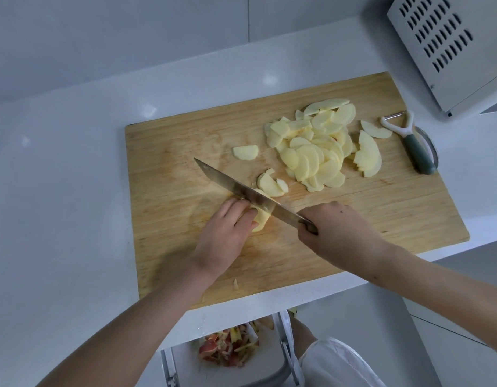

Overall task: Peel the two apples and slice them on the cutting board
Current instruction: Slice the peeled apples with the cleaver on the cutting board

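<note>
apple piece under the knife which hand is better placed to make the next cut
Right. The right hand grips the knife, blade lying across the apple piece; the left hand only steadies that piece.

Bare wood on the left part of the cutting board [169, 152] and the wide tabletop [60, 169] to its left and behind it leave room for a hand to pass. The knife [241, 188] slants across the board's middle, from the right hand [339, 230] over the apple piece [262, 219] under the left hand [227, 227]. A pile of slices [314, 155] fills the far right part, a peeler [417, 152] lies at the right end, and a vented white box [451, 46] stands beyond that corner.
</note>
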